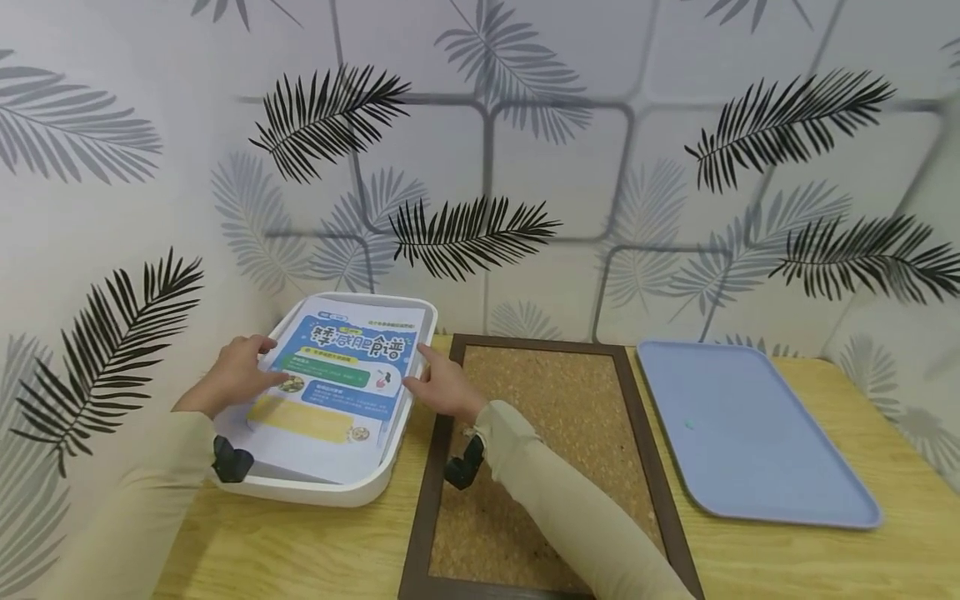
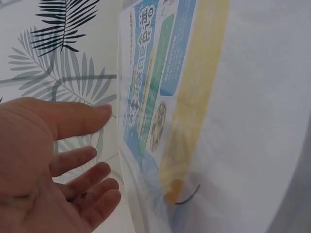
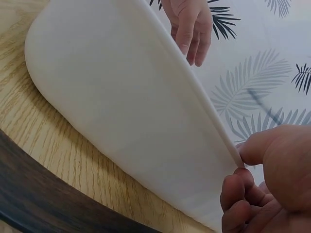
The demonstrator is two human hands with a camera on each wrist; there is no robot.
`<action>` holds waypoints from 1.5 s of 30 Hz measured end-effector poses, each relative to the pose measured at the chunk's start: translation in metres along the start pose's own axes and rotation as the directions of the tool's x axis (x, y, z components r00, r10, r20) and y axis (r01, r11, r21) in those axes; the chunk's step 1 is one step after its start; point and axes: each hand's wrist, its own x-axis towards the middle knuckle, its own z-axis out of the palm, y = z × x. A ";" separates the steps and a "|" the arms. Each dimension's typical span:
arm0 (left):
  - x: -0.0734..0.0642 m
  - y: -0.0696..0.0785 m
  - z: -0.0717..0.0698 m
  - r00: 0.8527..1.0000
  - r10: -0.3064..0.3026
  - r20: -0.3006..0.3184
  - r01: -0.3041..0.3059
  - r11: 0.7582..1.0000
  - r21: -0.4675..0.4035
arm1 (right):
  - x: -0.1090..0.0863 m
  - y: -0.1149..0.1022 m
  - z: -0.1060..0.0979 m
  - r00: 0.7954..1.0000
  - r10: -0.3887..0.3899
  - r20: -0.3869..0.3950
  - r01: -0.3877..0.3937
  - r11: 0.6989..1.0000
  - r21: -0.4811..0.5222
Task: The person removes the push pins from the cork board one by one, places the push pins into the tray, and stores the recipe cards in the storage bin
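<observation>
On the left of the table stands a white plastic bin (image 1: 352, 493), seen from its side in the right wrist view. Printed sheets of paper (image 1: 341, 387) lie in it, the top one blue, green and yellow with Chinese characters. Over the bin's left side my left hand (image 1: 240, 375) is spread, thumb toward the paper; the left wrist view shows nothing between thumb and fingers. My right hand (image 1: 447, 387) is at the right rim, where thumb and curled fingers (image 3: 237, 191) appear to pinch the edge. Part of that contact is hidden.
A cork board (image 1: 555, 417) with a dark brown frame lies beside the bin, under my right forearm. Farther right lies a flat light-blue tray (image 1: 750, 433) with a small green speck on it. All stand on a wood-grain table (image 1: 300, 550) against a leaf-patterned wall.
</observation>
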 end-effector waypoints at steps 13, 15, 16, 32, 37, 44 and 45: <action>-0.003 0.015 0.004 0.993 0.113 0.035 -0.113 0.993 0.018 | -0.002 0.001 -0.004 0.999 -0.032 0.022 0.032 0.999 0.018; -0.005 0.017 0.004 0.993 0.109 0.043 -0.110 0.994 0.020 | -0.004 0.000 -0.004 0.999 -0.030 0.022 0.029 0.999 0.027; -0.005 0.018 0.003 0.993 0.104 0.047 -0.105 0.994 0.016 | -0.004 0.000 -0.005 0.999 -0.029 0.019 0.029 0.999 0.027; -0.007 0.025 0.012 0.971 0.218 0.099 -0.216 0.976 -0.035 | -0.007 0.011 -0.013 0.997 -0.071 0.007 0.071 0.995 0.072; -0.010 0.033 0.015 0.960 0.262 0.095 -0.256 0.964 -0.069 | -0.009 0.017 -0.017 0.995 -0.096 -0.007 0.097 0.993 0.068; -0.017 0.038 0.015 0.960 0.227 0.161 -0.216 0.973 -0.084 | -0.018 0.025 -0.024 0.993 -0.114 0.010 0.113 0.993 0.020; -0.019 0.039 0.016 0.959 0.230 0.165 -0.219 0.972 -0.086 | -0.019 0.026 -0.026 0.994 -0.111 0.011 0.110 0.994 0.013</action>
